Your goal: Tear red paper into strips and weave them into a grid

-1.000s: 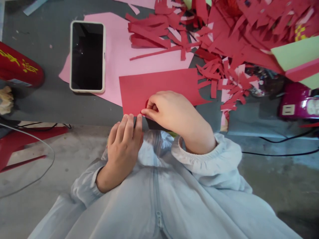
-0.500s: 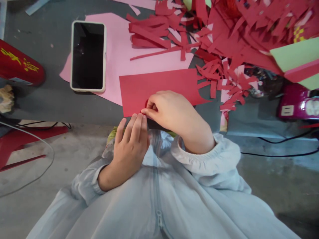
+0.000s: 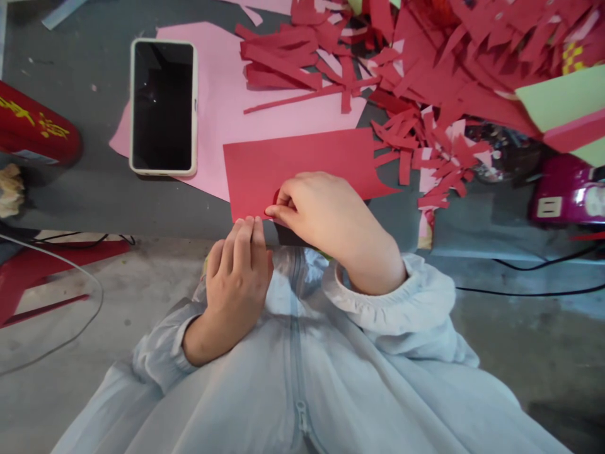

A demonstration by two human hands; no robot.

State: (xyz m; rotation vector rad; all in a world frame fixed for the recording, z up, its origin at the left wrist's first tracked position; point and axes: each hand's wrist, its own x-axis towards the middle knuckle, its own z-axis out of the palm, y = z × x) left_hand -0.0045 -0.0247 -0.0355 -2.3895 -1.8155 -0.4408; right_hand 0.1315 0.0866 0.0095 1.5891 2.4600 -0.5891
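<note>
A sheet of red paper [image 3: 302, 154] lies at the table's near edge, partly over a pink sheet [image 3: 210, 94]. My right hand [image 3: 326, 205] rests on it with thumb and index finger pinched together at the paper's near edge. The other fingers curl under the palm, and part of the sheet is hidden beneath. To its left, my left hand [image 3: 239, 277] has its fingers stretched out, the fingertips touching the near left edge of the paper. Its thumb is mostly hidden.
A phone [image 3: 163, 107] lies on the pink sheet. Cut red strips [image 3: 283, 57] are heaped at the back and right. At the left is a red cylinder with yellow writing [image 3: 38, 126]; a purple object [image 3: 567, 192] stands at right. Black cables [image 3: 534, 292] hang below the table edge.
My left hand has slid left along the paper's near edge, away from the right fingertips. My right hand keeps its pinch in nearly the same place. The view has shifted slightly.
</note>
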